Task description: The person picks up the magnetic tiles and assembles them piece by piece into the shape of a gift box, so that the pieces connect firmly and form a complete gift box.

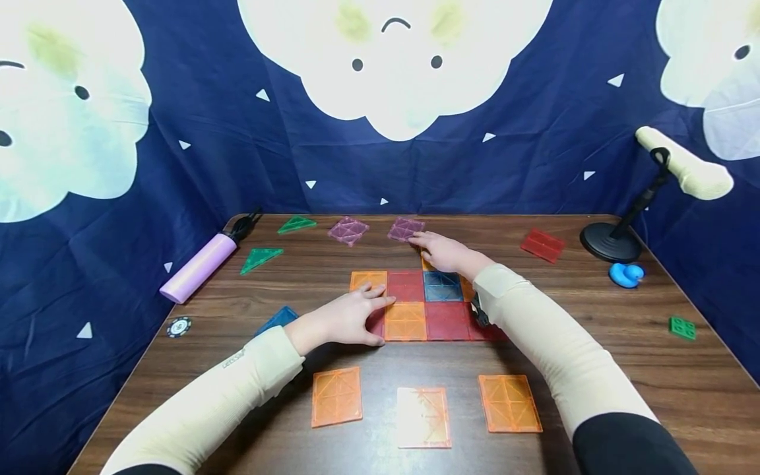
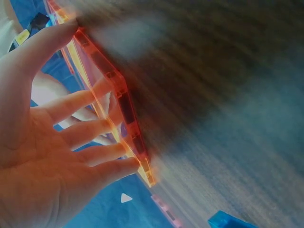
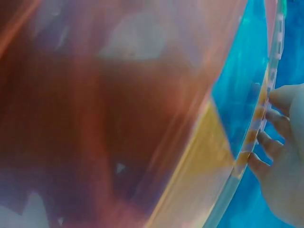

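Translucent square magnetic tiles lie edge to edge in a flat block: a red tile, a blue tile, an orange tile and several more. My left hand rests at the block's left side, fingers spread and fairly straight over its tiles. The left wrist view shows its thumb and fingertips along a red tile edge. My right hand reaches over the far side, partly hiding an orange tile. In the right wrist view its fingertips touch the block's far edge. A purple tile lies beside those fingertips.
Nearer me lie three loose orange tiles. Another purple tile, green triangles and a blue tile sit left; a red tile, rubber duck and black stand right. A lilac cylinder borders the left edge.
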`<state>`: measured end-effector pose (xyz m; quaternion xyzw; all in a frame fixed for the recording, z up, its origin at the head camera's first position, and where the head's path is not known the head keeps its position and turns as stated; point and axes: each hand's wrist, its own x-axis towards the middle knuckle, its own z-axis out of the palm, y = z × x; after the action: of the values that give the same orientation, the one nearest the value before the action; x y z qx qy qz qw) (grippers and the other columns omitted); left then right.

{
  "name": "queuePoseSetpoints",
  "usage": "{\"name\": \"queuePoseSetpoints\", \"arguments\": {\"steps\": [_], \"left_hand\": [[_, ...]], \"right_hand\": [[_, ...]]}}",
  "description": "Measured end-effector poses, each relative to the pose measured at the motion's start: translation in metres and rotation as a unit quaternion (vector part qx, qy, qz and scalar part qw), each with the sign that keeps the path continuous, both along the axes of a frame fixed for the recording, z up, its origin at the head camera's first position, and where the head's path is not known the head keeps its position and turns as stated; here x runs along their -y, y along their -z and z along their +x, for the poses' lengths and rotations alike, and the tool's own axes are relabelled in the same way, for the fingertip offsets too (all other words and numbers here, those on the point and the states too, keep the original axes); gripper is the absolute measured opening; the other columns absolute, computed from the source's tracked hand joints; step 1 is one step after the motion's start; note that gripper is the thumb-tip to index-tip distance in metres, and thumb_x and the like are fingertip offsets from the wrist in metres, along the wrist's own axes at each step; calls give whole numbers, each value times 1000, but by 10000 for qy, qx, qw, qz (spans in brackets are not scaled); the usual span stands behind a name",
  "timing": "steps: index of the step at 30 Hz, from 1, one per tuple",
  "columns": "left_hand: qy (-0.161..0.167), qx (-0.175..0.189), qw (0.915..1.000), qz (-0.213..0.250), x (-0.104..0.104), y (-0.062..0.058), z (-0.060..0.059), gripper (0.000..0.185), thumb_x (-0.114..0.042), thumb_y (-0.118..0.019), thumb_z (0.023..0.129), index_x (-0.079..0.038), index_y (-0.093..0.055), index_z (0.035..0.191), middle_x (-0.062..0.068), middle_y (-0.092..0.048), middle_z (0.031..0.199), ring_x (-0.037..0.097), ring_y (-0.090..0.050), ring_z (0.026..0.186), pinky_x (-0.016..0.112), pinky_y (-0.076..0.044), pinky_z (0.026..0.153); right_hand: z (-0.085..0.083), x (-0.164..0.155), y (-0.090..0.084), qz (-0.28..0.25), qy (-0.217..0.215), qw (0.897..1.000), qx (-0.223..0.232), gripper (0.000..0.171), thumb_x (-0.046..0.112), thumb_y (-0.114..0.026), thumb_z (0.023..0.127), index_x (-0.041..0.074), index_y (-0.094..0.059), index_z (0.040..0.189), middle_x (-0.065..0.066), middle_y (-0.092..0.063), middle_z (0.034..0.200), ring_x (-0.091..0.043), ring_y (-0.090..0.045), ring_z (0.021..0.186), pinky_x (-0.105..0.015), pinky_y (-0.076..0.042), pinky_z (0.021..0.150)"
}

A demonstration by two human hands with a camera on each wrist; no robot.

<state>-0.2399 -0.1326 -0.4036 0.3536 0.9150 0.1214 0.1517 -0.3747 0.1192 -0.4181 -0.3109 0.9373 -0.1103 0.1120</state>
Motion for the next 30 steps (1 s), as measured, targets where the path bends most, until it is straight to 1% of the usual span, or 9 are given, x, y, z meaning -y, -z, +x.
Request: {"name": "queuePoseSetpoints", "arguments": {"steps": [3,6,12,20,26,28,30], "left_hand": [[18,-18,10000,9,0,0,0,81,-41,-79,87,-8,-47,154,24,-33,160,50,-24,147,57,-30,115],[30,-30,10000,36,0,-1,0,80,-40,-79,87,-7,-48,153,25,-34,159,51,-25,146,57,-30,115],[69,-58,9999,64,-1,-3,0,80,-40,-80,86,-5,-49,151,27,-36,157,53,-27,144,57,-30,115],[-35,2,10000,13,1,-6,1,81,-39,-81,86,-7,-48,152,25,-34,159,52,-26,145,58,-29,115],[-66,10,10000,-44,1,-7,2,81,-40,-80,86,-7,-48,153,25,-34,159,51,-26,146,59,-28,115],[-64,-6,10000,-49,0,-6,2,81,-40,-80,86,-7,-48,152,25,-34,159,51,-26,146,59,-29,115],[-53,-22,10000,-36,-1,-5,2,81,-41,-80,86,-7,-48,152,25,-35,159,51,-27,145,59,-29,115]], "right_hand": [[6,6,-3,-72,-238,9997,85,50,7,-45,107,6,-39,157,-17,-31,163,-37,-21,152,-49,-21,121],[12,8,-6,-169,-523,9984,125,49,5,-45,107,5,-42,155,-18,-34,162,-40,-23,151,-50,-21,121],[25,-1,-4,-366,-853,9957,19,46,2,-48,105,2,-47,151,-21,-39,158,-45,-28,147,-53,-23,119],[43,-17,-8,-660,-1101,9917,32,44,0,-49,104,-2,-49,148,-25,-41,155,-47,-30,146,-56,-24,118],[51,-26,-7,-705,-1295,9891,72,44,0,-50,104,-3,-49,148,-25,-41,155,-48,-30,145,-57,-22,118],[53,-29,-6,-682,-1255,9897,126,45,2,-51,104,-1,-48,149,-24,-39,157,-47,-29,146,-57,-21,119],[57,-33,-7,-660,-1122,9913,207,46,7,-53,104,1,-48,150,-24,-37,158,-45,-28,147,-58,-22,118]]}}
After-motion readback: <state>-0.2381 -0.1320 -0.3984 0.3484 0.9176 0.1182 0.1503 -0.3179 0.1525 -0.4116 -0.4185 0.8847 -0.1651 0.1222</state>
